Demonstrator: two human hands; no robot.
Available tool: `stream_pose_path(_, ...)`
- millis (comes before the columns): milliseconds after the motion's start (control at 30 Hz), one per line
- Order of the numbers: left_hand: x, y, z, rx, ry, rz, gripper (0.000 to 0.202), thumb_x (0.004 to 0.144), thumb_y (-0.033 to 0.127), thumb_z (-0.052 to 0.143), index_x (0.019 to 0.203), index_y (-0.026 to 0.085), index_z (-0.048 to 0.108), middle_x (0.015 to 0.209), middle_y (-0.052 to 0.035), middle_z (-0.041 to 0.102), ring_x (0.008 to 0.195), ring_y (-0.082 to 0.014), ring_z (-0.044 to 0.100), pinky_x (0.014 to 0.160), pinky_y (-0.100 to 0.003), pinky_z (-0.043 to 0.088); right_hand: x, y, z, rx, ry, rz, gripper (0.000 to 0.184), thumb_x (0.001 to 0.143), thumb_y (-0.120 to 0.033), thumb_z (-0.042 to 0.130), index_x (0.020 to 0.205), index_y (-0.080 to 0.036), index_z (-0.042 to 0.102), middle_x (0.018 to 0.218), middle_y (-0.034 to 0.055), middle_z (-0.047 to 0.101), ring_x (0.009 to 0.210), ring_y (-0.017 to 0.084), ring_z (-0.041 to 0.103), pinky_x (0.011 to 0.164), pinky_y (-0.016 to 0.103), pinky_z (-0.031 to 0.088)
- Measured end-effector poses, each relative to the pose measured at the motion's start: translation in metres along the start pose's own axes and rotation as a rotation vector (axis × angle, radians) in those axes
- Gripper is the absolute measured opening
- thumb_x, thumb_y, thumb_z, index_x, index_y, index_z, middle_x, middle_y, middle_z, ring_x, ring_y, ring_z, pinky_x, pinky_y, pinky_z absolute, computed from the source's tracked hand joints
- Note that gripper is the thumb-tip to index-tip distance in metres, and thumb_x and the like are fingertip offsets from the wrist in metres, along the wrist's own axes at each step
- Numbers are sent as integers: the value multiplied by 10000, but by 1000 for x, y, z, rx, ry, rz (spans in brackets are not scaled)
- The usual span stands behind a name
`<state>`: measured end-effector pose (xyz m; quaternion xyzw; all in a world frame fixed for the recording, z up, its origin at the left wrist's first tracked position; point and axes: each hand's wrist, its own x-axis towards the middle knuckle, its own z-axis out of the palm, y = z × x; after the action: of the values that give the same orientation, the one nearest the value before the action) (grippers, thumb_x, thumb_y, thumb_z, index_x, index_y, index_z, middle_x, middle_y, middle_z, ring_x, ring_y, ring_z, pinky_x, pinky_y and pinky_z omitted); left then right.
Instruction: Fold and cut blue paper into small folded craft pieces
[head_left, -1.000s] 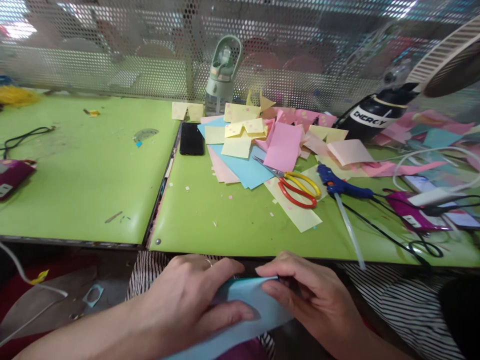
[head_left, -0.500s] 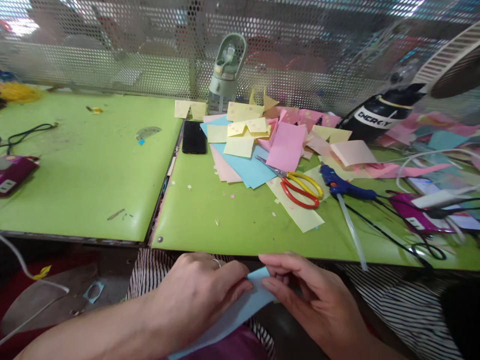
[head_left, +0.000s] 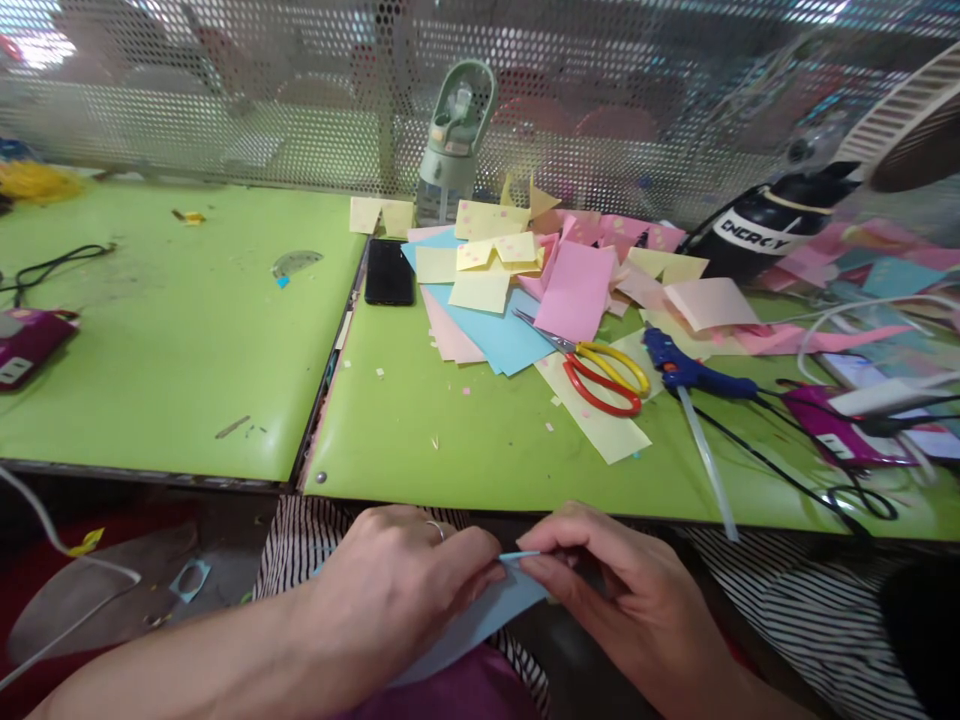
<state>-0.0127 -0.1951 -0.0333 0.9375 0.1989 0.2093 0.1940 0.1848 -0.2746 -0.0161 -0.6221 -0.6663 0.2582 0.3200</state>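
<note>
Over my lap, just off the table's front edge, a light blue sheet of paper (head_left: 480, 622) is held between both hands. My left hand (head_left: 420, 575) is closed on its upper left part, thumb on top, a ring on one finger. At the right end of the top edge, my right hand (head_left: 622, 590) pinches the paper between thumb and fingers. A narrow strip along that edge looks turned over between the fingertips. The left hand covers much of the sheet. On the table beyond lie scissors (head_left: 606, 378) with one red and one yellow handle.
On the green table (head_left: 420, 440) lie a black phone (head_left: 389, 272), a blue glue gun (head_left: 697, 372) with its cord, and piled coloured paper (head_left: 576, 290). A green-lidded bottle (head_left: 452, 140) and a black bottle (head_left: 772, 225) stand before the perforated screen.
My right thumb and fingers have closed onto the blue paper's top edge, which now looks folded over there. My left hand stays nearly in place, gripping the sheet.
</note>
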Motion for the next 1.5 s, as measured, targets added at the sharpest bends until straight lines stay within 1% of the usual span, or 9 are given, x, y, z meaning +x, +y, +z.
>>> stream_pose_path(233, -3, -1, 2, -3, -61, -21, 366, 1022, 283, 296, 833, 205, 599, 574, 20, 594, 469, -143, 545, 437, -236, 374, 2, -1, 0, -11, -10, -6, 162, 905, -308, 578, 779, -243, 658, 693, -21, 693, 599, 102, 646, 481, 176, 471)
stream_pose_path(333, -3, 0, 2, -19, -77, -44, 356, 1018, 291, 295, 837, 202, 589, 578, 16, 600, 477, -139, 549, 447, -223, 390, 1, -1, 1, 2, 5, 24, 89, 880, -313, 608, 850, -254, 666, 708, -26, 700, 607, 107, 656, 505, 179, 498)
stream_pose_path(433, -2, 0, 0, -49, -71, -69, 345, 1017, 296, 304, 867, 192, 597, 601, 5, 617, 513, -128, 576, 488, -208, 439, -2, 3, 2, 30, 59, 62, 127, 835, -308, 653, 953, -260, 652, 739, -26, 711, 617, 117, 670, 555, 194, 538)
stream_pose_path(567, 1, 0, 0, -87, -39, -71, 339, 1016, 384, 350, 967, 187, 622, 605, 5, 619, 563, -129, 610, 563, -219, 507, -4, 6, 5, 63, 70, 82, 54, 835, -289, 638, 880, -260, 636, 737, -25, 705, 625, 123, 679, 573, 197, 554)
stream_pose_path(667, 3, 0, 2, -105, -18, -53, 356, 1024, 393, 343, 992, 185, 630, 609, 2, 629, 576, -134, 627, 572, -228, 518, -3, 6, 5, 80, 61, 77, 34, 845, -292, 630, 864, -264, 636, 729, -31, 705, 615, 120, 678, 573, 195, 556)
stream_pose_path(900, 3, 0, 5, -109, -6, -41, 363, 1035, 340, 319, 953, 177, 633, 633, -3, 652, 545, -147, 627, 499, -240, 474, -4, 6, 5, 70, 57, 18, 102, 855, -238, 647, 935, -300, 639, 775, -70, 719, 650, 85, 688, 580, 145, 539)
stream_pose_path(1033, 2, -1, 6, -107, -2, -20, 303, 1030, 302, 342, 948, 185, 609, 659, 7, 648, 536, -146, 603, 485, -246, 441, -4, 6, 5, 20, 59, -21, 153, 864, -223, 633, 990, -308, 646, 815, -65, 732, 666, 84, 694, 584, 146, 540)
stream_pose_path(1233, 0, -2, 5, -100, 9, 6, 248, 1017, 242, 371, 860, 197, 557, 626, 32, 590, 510, -133, 536, 468, -241, 358, 1, 3, 4, -37, 52, -91, 93, 876, -203, 599, 900, -278, 650, 755, -59, 709, 644, 81, 675, 564, 149, 524)
stream_pose_path(1500, 1, -2, 3, -96, 23, 29, 318, 1029, 247, 325, 819, 196, 558, 595, 34, 559, 480, -128, 501, 458, -252, 313, -2, 4, 4, -34, 0, -114, 64, 895, -208, 575, 874, -259, 606, 741, -49, 670, 647, 84, 648, 572, 163, 507)
